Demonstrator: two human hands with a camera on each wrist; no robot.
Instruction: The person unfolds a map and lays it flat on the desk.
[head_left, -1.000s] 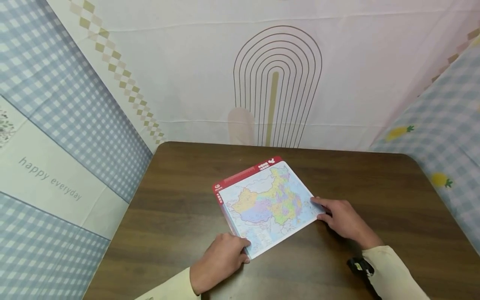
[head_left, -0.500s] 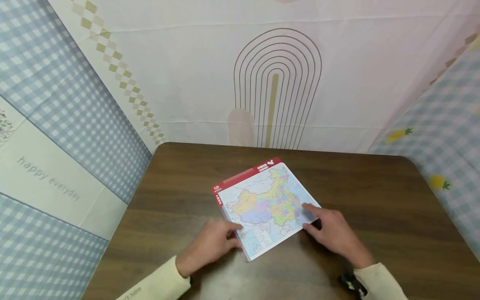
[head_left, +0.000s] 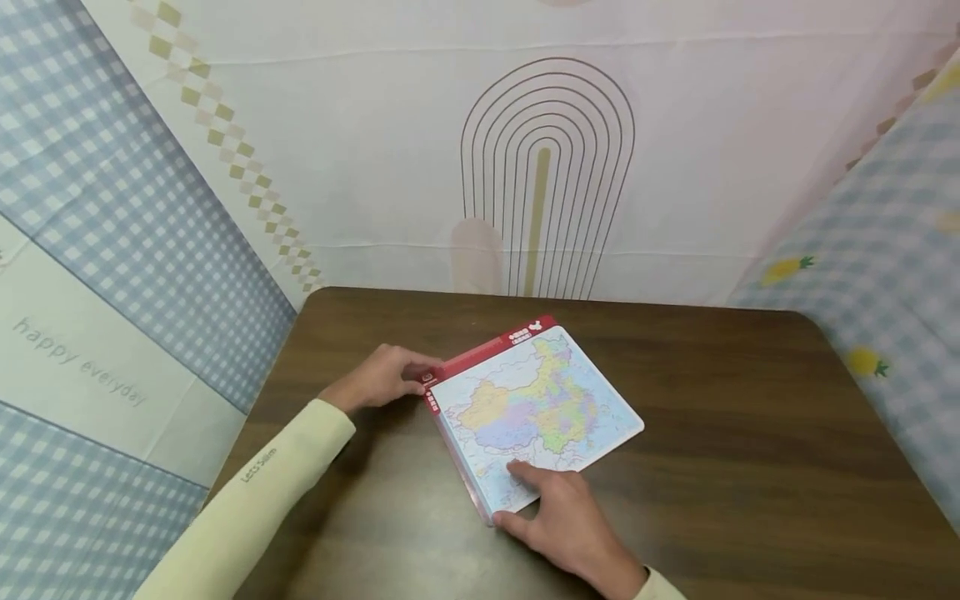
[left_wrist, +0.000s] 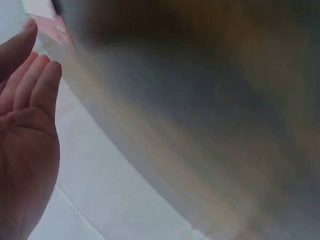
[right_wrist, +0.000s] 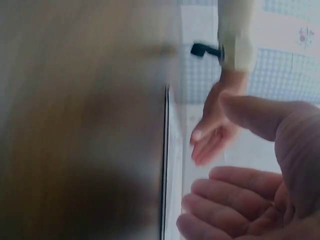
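Observation:
A flat map (head_left: 517, 417) of China with a red top border lies at an angle on the wooden table (head_left: 735, 467). By its upper-left red corner is my left hand (head_left: 384, 375), thumb and fingers apart. In the left wrist view, the left palm (left_wrist: 30, 145) faces the camera and only a pinkish corner of the map (left_wrist: 55, 30) shows. My right hand (head_left: 566, 521) is over the near-left corner, its thumb and index finger spread. From the right wrist, the map (right_wrist: 172, 165) appears edge-on, thin and layered, with the right fingers (right_wrist: 230, 200) loosely bent beside it. Contact is hard to tell.
A white cloth backdrop (head_left: 360, 150) with printed arches hangs behind the table. Blue checked cloths stand along the left (head_left: 150, 167) and right (head_left: 885, 292) sides. A dark wrist camera (right_wrist: 205, 50) sits on the left wrist.
My left hand has gone from the near-left corner along the left edge to the upper-left corner. My right hand has left the right corner for the near-left one. The map has hardly moved.

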